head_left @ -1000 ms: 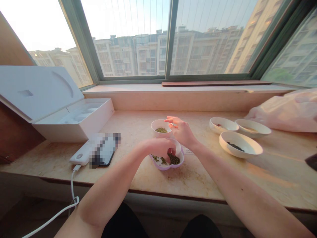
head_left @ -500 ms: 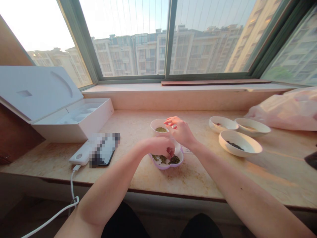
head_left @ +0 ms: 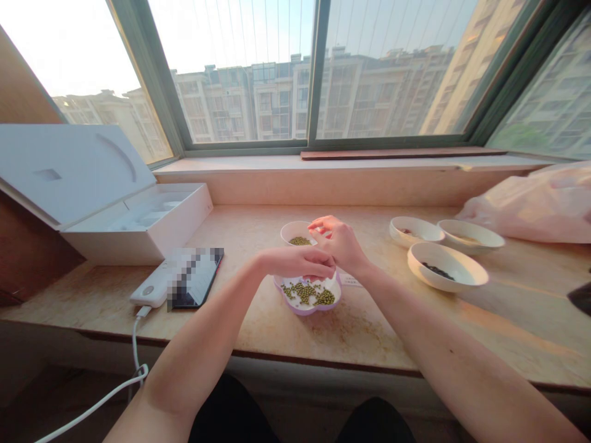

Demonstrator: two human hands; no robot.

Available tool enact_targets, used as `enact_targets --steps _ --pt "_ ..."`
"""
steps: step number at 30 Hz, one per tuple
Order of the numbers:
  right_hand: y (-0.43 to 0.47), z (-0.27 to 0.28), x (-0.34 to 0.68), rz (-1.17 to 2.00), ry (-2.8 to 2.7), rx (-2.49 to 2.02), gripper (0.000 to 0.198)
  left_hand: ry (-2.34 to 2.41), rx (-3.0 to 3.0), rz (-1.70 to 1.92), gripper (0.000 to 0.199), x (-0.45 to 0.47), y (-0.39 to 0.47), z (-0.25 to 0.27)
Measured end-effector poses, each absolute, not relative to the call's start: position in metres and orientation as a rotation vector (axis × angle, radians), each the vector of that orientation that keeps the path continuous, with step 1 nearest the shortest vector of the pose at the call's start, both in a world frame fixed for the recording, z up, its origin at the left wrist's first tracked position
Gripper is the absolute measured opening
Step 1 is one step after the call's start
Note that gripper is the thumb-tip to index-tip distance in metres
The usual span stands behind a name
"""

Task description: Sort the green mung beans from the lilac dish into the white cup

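Observation:
A lilac-rimmed, scalloped dish (head_left: pixel 308 312) with a white inside sits on the counter, small green beans (head_left: pixel 305 293) scattered across its bottom. Above its far side hangs my left hand (head_left: pixel 302 263), fingers bent down and pressed together; whatever they pinch is hidden. Just behind the dish stands a white bowl (head_left: pixel 289 229) with more green beans (head_left: pixel 300 240) in it. My right hand (head_left: pixel 340 242) is at this bowl's right edge, its thumb and fingers closed on the rim. My left hand and wrist cover part of the bowl's front.
Three white bowls (head_left: pixel 447 283) with small dark or pale contents stand to the right, near a plastic bag (head_left: pixel 530 206). At left are an open white box (head_left: pixel 180 215), a white power bank (head_left: pixel 150 288) with a cable (head_left: pixel 133 344), and a phone (head_left: pixel 196 289). A window sill runs behind.
My left hand has lifted out of the lilac dish and moved slightly right, uncovering more of the beans there. My right hand has stayed by the white bowl's rim.

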State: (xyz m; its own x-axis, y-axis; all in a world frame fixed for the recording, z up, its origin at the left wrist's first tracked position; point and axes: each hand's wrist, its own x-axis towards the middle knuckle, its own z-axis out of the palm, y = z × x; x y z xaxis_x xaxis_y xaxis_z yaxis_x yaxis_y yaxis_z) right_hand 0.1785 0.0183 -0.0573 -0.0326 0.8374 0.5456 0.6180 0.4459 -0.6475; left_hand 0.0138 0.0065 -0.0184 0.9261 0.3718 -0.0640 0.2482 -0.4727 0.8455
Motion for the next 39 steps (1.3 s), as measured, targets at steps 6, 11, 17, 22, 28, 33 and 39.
enact_targets --steps 6,11,17,22,28,33,39 --pt "0.011 -0.054 0.178 0.288 -1.827 -1.283 0.014 0.42 1.904 0.307 0.039 0.009 -0.002 -0.002" --pt "0.006 -0.051 0.178 0.293 -1.874 -1.328 0.023 0.394 1.722 0.459 0.035 0.004 0.002 -0.006" --pt "0.006 -0.049 0.177 0.283 -1.913 -1.349 0.018 0.357 1.52 0.579 0.037 0.003 0.003 -0.009" --pt "0.005 -0.051 0.174 0.223 -1.917 -1.325 0.019 0.24 1.454 0.613 0.041 0.005 0.003 -0.01" --pt "0.002 -0.051 0.171 0.216 -1.935 -1.345 0.02 0.044 1.37 0.641 0.034 0.006 0.006 -0.014" --pt "0.001 -0.05 0.17 0.245 -1.93 -1.343 0.023 0.054 1.327 0.665 0.039 0.005 0.008 -0.017" --pt "0.0 -0.049 0.17 0.215 -1.978 -1.324 0.014 0.006 1.326 0.687 0.032 0.004 0.009 -0.019"
